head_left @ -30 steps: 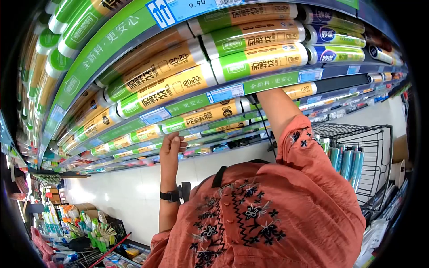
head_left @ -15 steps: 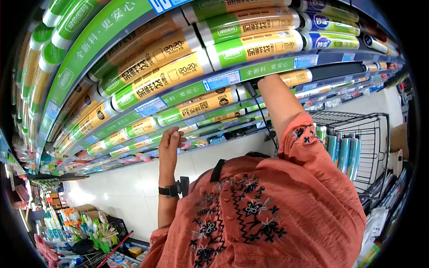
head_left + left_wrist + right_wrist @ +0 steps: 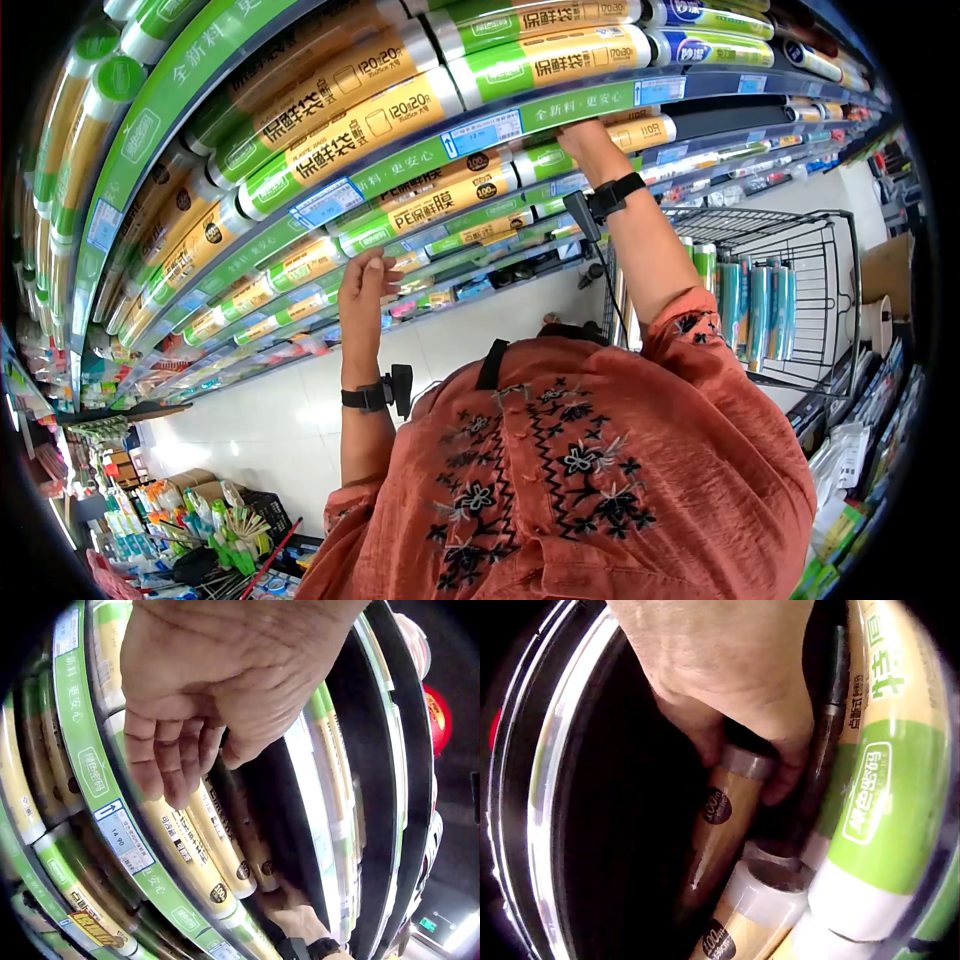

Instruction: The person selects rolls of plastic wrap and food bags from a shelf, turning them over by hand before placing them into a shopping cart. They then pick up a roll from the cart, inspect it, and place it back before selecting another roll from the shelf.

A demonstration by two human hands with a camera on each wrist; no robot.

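Observation:
Deep in the shelf, my right hand (image 3: 727, 667) pinches the grey end of a cling film roll (image 3: 724, 817) marked 100m between thumb and fingers. Beside it lies another 100m roll (image 3: 761, 900) with a pale hollow end. In the head view the right hand (image 3: 585, 145) is partly hidden under the shelf edge above. My left hand (image 3: 225, 682) hangs with loosely curled fingers and holds nothing, in front of the shelf of PE cling film rolls (image 3: 430, 208). In the left wrist view its fingertips overlap those rolls.
Storage bag rolls (image 3: 340, 130) fill the shelf above, behind a green label strip (image 3: 400, 160). A black wire cart (image 3: 825, 300) with teal rolls (image 3: 765, 310) stands at the right. A black cable (image 3: 612, 285) hangs below the right wrist. Brushes and bottles (image 3: 200, 530) stand behind at lower left.
My right hand has drawn back from the shelf, so its wrist strap now shows in the head view. The left hand keeps its loose pose, and the shelves have shifted up and left in view.

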